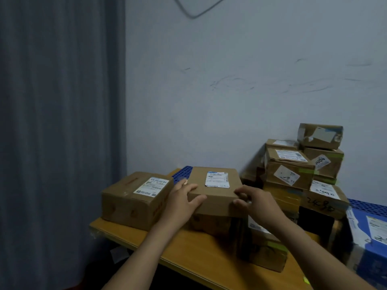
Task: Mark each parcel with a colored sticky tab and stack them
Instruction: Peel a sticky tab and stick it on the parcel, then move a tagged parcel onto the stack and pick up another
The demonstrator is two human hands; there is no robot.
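Both hands on one flat brown parcel (213,191) near centre frame, resting on another carton beneath it on the wooden table (188,252). Left hand (180,200) at the parcel's 9 o'clock corner, fingers spread fairly wide, thumb pressed on the front face, fingertips along the top edge. Right hand (254,203) at the 3 o'clock corner, fingers curled narrow and pinched against the front edge; possibly pressing something small there, but too blurred to tell.

Probable step: either fixing a tab on the front right corner or squaring the parcel on its stack. No coloured tab visible on this parcel. White shipping label (217,179) on the top face, toward 12 o'clock.

At 9 o'clock of the held parcel, just beside it, a second carton (134,200) with its own label, no tab seen. At 2 o'clock, against the wall, a tall stack of parcels (303,168), several with green strips at their edges, seemingly already marked. At 4 o'clock, low on the table, another carton with a green tab (275,245). A loose green scrap (306,280) at 5 o'clock near the table edge.

Next move, by judgement: tab pressed flat if not yet stuck, then a two-handed lift toward the 2 o'clock stack, set down level so the pile does not lean.

No open containers; every carton is closed, so contents unknown.
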